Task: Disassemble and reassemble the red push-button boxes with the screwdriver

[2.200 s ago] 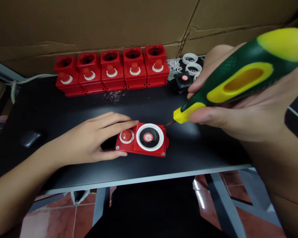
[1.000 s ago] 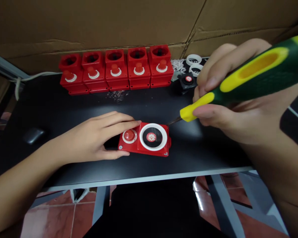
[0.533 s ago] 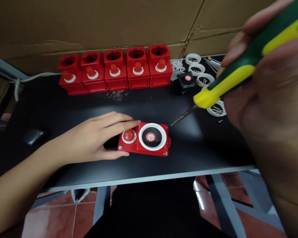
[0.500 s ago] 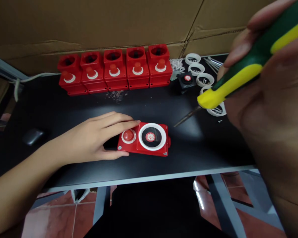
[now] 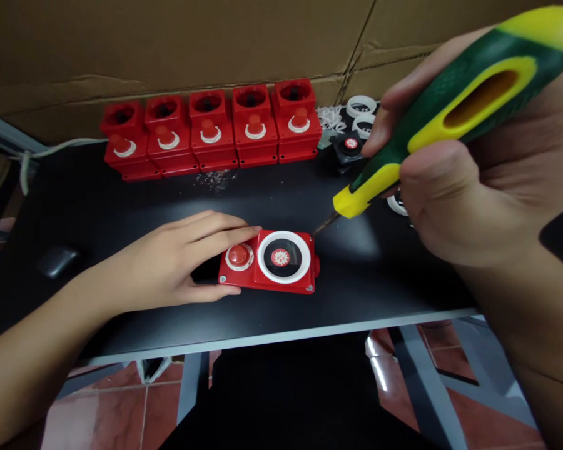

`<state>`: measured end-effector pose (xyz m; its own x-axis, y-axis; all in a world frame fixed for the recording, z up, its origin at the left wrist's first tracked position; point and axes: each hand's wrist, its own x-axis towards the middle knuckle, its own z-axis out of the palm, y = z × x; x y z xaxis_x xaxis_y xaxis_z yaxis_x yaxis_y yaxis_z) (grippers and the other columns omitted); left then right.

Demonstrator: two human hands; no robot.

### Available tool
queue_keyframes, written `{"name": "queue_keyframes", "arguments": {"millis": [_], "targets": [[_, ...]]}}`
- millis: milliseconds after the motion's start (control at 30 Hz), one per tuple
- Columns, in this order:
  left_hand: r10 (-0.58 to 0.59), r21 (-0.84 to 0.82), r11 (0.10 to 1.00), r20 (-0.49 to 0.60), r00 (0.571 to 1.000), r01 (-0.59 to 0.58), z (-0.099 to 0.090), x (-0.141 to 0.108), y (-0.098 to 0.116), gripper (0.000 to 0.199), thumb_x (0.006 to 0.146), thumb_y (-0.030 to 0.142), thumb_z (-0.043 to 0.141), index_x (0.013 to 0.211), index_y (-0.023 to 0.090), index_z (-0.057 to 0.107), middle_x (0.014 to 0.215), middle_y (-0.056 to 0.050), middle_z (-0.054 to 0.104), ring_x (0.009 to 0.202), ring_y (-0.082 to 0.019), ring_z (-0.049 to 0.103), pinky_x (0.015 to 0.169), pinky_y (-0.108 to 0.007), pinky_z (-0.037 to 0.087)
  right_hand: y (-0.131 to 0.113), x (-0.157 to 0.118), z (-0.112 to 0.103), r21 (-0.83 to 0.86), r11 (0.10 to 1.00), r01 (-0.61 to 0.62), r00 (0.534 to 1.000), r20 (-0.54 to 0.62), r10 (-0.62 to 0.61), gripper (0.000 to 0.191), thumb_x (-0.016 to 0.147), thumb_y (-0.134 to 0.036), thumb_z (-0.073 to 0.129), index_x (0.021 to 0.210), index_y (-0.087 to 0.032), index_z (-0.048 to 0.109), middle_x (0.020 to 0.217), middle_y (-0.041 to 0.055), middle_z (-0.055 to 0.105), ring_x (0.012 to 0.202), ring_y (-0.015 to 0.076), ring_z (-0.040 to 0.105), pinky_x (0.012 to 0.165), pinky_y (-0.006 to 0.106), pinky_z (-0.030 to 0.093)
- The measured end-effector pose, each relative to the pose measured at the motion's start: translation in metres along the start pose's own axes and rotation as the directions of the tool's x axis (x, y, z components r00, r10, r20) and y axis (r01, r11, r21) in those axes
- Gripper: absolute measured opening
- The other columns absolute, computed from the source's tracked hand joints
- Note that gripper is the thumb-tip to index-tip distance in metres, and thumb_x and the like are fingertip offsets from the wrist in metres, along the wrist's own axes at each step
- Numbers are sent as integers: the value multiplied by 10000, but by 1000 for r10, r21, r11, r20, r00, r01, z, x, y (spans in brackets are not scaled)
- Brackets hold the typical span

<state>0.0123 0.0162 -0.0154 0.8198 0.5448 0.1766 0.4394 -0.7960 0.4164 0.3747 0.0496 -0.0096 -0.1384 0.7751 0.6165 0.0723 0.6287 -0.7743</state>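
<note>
My left hand (image 5: 187, 256) grips the left end of a red box (image 5: 263, 284), thumb on the near side and fingers along the far side. The box lies on the black table and carries a red dome lamp (image 5: 238, 255) in a white ring. Beside the lamp is a black disc (image 5: 291, 265) with a white ring around it and a red-and-white emblem. Wrapped around a green and yellow screwdriver (image 5: 398, 162) is my right hand (image 5: 469, 181). The screwdriver slants down to the left, its tip at the box's far right corner. Silver screw heads show at the near corners.
Several similar red boxes (image 5: 213, 147) stand in a row at the back, before a cardboard wall (image 5: 169, 44). White rings (image 5: 360, 105) and a black part with an emblem (image 5: 349, 147) lie at the back right. A dark mouse-like object (image 5: 59, 260) sits at left.
My right hand has moved left with the screwdriver, bringing its tip from the table's right side to the box's far right corner. My left hand still holds the box.
</note>
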Motion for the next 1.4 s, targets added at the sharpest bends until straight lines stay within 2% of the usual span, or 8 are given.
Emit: {"name": "queue_keyframes", "arguments": {"millis": [100, 267, 467, 600, 733, 933, 1100, 1400], "targets": [[5, 6, 1000, 6, 1000, -5, 0, 1, 0, 681, 1261, 574, 775, 1841, 252, 623, 1636, -205, 814, 1412, -357, 846, 1271, -475, 695, -3, 7, 1, -3, 983, 185, 982, -26, -185, 319, 938, -494, 1103, 1149, -288, 985, 1176, 71, 891, 1076, 311, 830, 973, 478, 738], [-2, 2, 1000, 17, 1000, 2, -1, 2, 0, 662, 1269, 553, 765, 1843, 260, 613, 1647, -198, 808, 1424, -354, 843, 1277, -483, 696, -3, 15, 5, 110, 975, 195, 977, 71, -203, 493, 792, -613, 1204, 894, -288, 848, 915, 11, 847, 768, 258, 824, 638, 450, 711], [-16, -6, 1000, 24, 1000, 16, -1, 1, 0, 673, 1265, 583, 763, 1850, 287, 616, 1640, -188, 814, 1411, -355, 846, 1266, -496, 709, -8, 14, 8, 65, 994, -89, 991, 103, 82, 840, 626, -694, 1257, 1247, -312, 840, 1188, 67, 877, 1227, 404, 883, 912, 557, 827], [-13, 3, 1000, 4, 1000, 13, -1, -1, -1, 687, 1258, 574, 779, 1857, 282, 612, 1667, -192, 804, 1426, -359, 842, 1285, -496, 700, -13, 12, 11, 77, 989, -126, 988, 97, 118, 884, 646, -682, 1255, 1338, -328, 832, 1287, 88, 885, 1340, 440, 869, 942, 569, 835], [-39, -2, 999, -6, 999, 39, -1, -2, -3, 688, 1252, 580, 784, 1855, 291, 620, 1695, -186, 791, 1451, -367, 836, 1312, -509, 690, -15, 11, 3, 38, 992, -120, 987, 108, 116, 806, 651, -639, 1263, 1289, -334, 875, 1268, 79, 896, 1286, 418, 882, 948, 561, 830], [-20, 7, 1000, -3, 1000, 20, -1, -1, -4, 700, 1263, 596, 756, 1876, 310, 573, 1703, -189, 781, 1458, -374, 835, 1313, -526, 694, -9, 16, -11, 32, 999, 39, 988, 146, -44, 462, 709, -471, 1270, 1007, -279, 973, 1047, 55, 946, 933, 282, 892, 818, 444, 760], [-15, 9, 1000, -7, 1000, 15, -2, -3, -4, 697, 1260, 598, 766, 1864, 309, 576, 1704, -185, 780, 1456, -371, 836, 1308, -518, 696, -2, 15, -9, 64, 996, 68, 993, 95, -74, 475, 690, -384, 1281, 1076, -283, 1023, 1070, 50, 957, 928, 233, 879, 784, 357, 711], [-18, -4, 1000, -6, 1000, 18, -4, -1, -2, 675, 1262, 547, 774, 1869, 311, 596, 1701, -178, 788, 1444, -370, 847, 1308, -511, 703, -6, 14, -10, 58, 997, 49, 994, 98, -55, 461, 721, -465, 1269, 1047, -279, 1002, 1035, 48, 952, 940, 273, 879, 812, 436, 723]]}}
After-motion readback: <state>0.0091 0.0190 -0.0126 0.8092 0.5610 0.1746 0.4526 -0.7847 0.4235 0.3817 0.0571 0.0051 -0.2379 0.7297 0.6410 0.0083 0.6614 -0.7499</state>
